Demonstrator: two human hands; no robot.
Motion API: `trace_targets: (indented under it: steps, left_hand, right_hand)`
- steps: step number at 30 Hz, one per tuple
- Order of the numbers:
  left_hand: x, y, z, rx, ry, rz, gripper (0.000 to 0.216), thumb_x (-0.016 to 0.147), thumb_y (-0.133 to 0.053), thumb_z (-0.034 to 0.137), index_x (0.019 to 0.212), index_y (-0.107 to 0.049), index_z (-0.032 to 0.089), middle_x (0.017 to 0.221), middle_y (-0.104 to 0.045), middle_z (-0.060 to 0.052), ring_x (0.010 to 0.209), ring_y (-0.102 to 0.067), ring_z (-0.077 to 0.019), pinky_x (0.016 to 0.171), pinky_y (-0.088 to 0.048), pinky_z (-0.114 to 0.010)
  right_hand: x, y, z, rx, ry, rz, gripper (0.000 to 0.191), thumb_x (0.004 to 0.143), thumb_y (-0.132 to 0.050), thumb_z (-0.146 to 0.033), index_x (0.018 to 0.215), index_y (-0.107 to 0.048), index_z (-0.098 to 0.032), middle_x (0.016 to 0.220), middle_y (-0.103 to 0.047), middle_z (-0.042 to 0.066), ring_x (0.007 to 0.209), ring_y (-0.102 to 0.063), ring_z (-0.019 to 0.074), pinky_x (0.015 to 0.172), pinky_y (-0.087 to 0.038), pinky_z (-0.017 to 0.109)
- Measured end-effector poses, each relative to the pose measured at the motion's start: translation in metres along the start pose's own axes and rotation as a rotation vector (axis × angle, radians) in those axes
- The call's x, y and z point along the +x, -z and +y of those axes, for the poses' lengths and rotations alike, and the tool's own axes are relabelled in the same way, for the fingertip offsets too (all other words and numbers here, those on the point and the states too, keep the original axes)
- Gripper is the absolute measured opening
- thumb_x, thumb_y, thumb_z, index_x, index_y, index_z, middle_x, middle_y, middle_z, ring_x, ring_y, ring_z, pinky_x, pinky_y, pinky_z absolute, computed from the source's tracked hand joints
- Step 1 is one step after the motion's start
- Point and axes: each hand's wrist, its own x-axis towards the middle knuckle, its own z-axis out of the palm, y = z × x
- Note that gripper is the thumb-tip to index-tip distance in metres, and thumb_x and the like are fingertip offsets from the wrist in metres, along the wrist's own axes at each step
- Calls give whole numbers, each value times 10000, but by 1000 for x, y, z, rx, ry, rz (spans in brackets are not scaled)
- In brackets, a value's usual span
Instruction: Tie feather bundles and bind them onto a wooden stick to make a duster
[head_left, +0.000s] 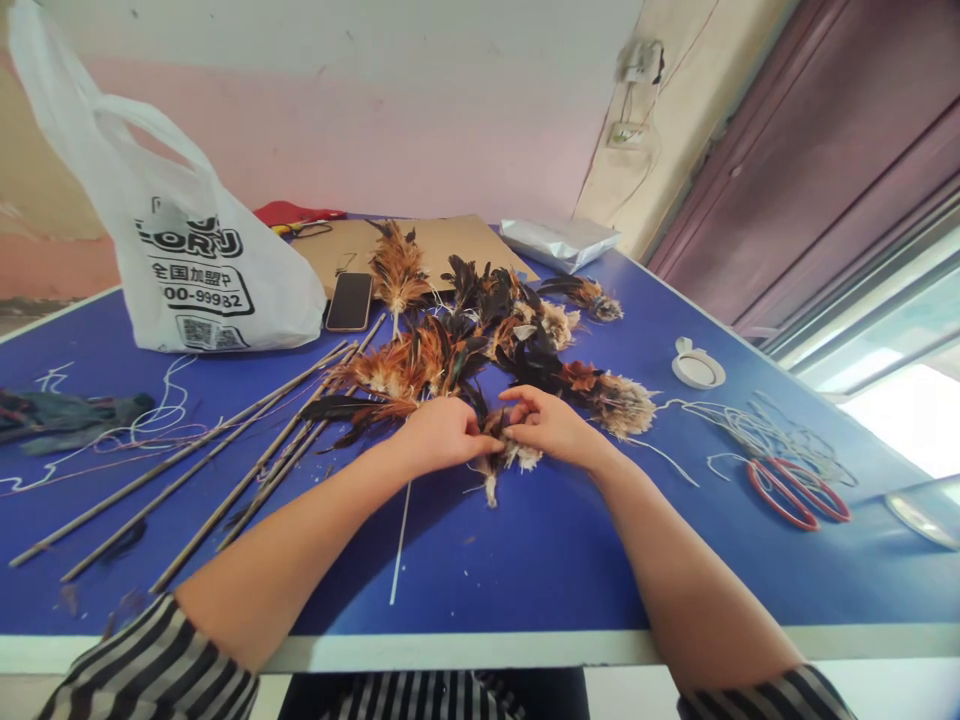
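Note:
My left hand [448, 434] is closed at a small clump of brown and pale fluffy feathers [519, 456], its thumb reaching over them. From the other side my right hand [553, 426] touches the same clump, with curled fingers and the thumb on the feathers. Exactly how the fingertips grip is partly hidden. Just beyond my left hand lies a bunch of orange-brown feathers [386, 370] with dark tips. A dark feather bunch with a fluffy pale base [619, 402] rests beyond my right hand.
Thin sticks [225, 497] lie on the blue table [540, 570] to the left, near a white plastic bag [225, 270] and a phone [349, 302]. On the right are red-handled scissors [796, 492], loose string [772, 435] and a tape roll [697, 368]. Cardboard [330, 252] lies behind.

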Motion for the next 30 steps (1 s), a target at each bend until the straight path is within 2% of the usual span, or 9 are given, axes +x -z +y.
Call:
trace_targets:
  steps: [2,6,10,13,17,20,22,27,30]
  left_hand:
    - [-6,-10,10,59,-32,-21,409,614,-594,568,503,-603,175,458,-538,-28,489,-525,-166,512,-366,-273]
    - [-13,-23,20,179,-70,19,371,609,-613,513,508,-578,158,492,-545,-67,559,-574,-234,525,-391,-310]
    - [-14,-21,19,261,-56,21,221,677,-535,325,553,-595,153,552,-579,-92,576,-582,-243,528,-406,-325]
    - [-12,-8,14,266,-17,22,151,639,-550,274,546,-600,166,540,-576,-65,569,-569,-206,550,-410,-302]
    - [-10,23,8,279,4,60,161,640,-550,280,533,-607,175,528,-574,-36,536,-536,-161,542,-376,-265]
    - [-8,44,2,280,39,97,201,662,-542,318,545,-613,170,527,-571,-27,517,-516,-145,525,-347,-251]
    - [-6,50,-4,265,60,125,217,678,-535,331,561,-612,165,531,-571,-22,512,-506,-137,515,-333,-243]
    - [8,33,-24,200,79,132,241,710,-531,362,602,-611,162,569,-582,-27,549,-523,-141,527,-345,-240]
    - [12,21,-27,188,59,342,220,710,-560,336,802,-639,152,766,-628,-61,705,-569,-172,625,-397,-261]
  right_hand:
    - [-2,-1,-1,-122,98,22,534,641,-600,-144,1163,-492,-183,849,-528,4,539,-459,63,505,-404,193]
    - [-1,-5,5,-453,214,98,494,650,-574,-120,1137,-548,-204,940,-492,38,671,-491,103,665,-423,235]
    - [7,-12,16,-622,180,116,454,688,-542,-114,1132,-562,-204,959,-506,57,801,-529,147,748,-410,244]
    - [13,-15,18,-656,139,152,272,750,-508,-138,980,-640,-198,903,-548,58,837,-544,163,754,-408,247]
    - [16,-8,16,-484,123,184,181,753,-530,-158,824,-694,-185,824,-625,40,794,-563,155,739,-411,245]
    - [14,4,18,-228,54,127,177,738,-558,-217,827,-699,-159,689,-632,11,604,-536,121,596,-410,228]
    - [12,11,22,-52,-22,125,214,726,-576,-281,831,-686,-131,610,-599,-3,477,-457,89,486,-366,214]
    - [8,22,27,217,-58,159,294,703,-602,-363,858,-661,-119,577,-561,-10,435,-383,68,405,-281,194]
    - [6,26,23,123,26,199,279,719,-591,-345,880,-671,-131,626,-596,5,489,-451,90,461,-347,212]
